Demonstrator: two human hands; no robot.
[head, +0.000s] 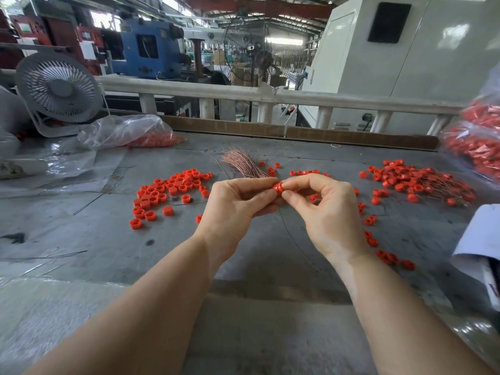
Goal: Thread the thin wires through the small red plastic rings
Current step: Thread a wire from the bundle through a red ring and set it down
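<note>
Over grey workbench (113, 239), left hand (238, 204) and right hand (322, 209) both pinch one red ring (278, 188) between fingertip grips.

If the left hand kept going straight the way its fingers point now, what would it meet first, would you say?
The left hand points right, and its fingers already pinch the red ring. Just beyond it are the right hand's fingers, so it would most likely meet those first, though depth between them is hard to judge.
</note>
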